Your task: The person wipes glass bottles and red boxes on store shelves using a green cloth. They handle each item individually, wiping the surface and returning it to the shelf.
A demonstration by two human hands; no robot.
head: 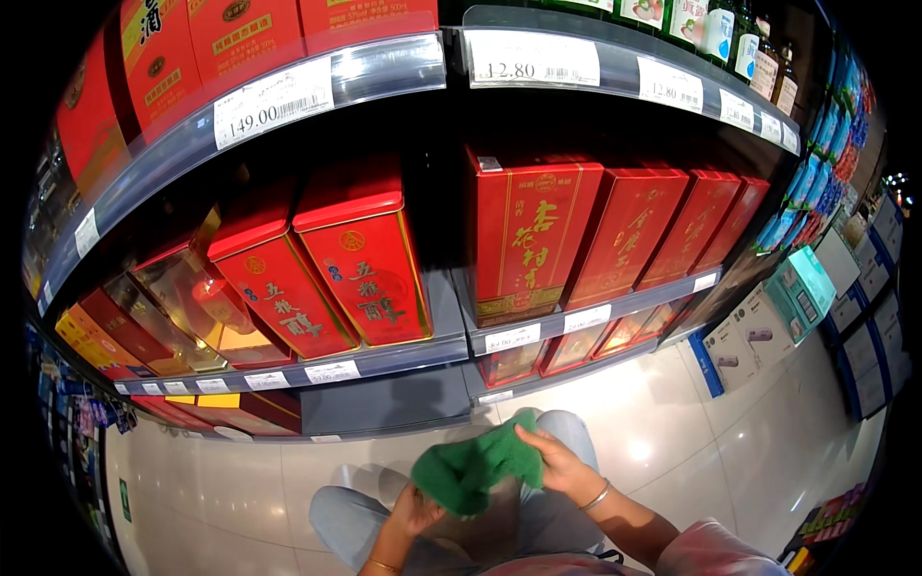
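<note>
A green cloth (468,468) is stretched between both hands, bunched and folded in its middle, above my bent knees. My left hand (416,510) grips its lower left edge, partly tucked under the fabric. With thumb on top, my right hand (553,461) pinches the cloth's right end. Beyond the cloth stands a low shelf with a bare grey board (382,403). Above that board, two red liquor tins (367,281) with gold edges stand side by side. Right of a dark gap stands a taller red liquor box (529,237).
Price-tag rails (288,379) run along the shelf fronts. More red boxes (625,230) line the right-hand shelf. Green bottles (677,25) stand on the upper right shelf. On the tiled floor (648,446) at right are cartons (749,338) and a turquoise box (801,295).
</note>
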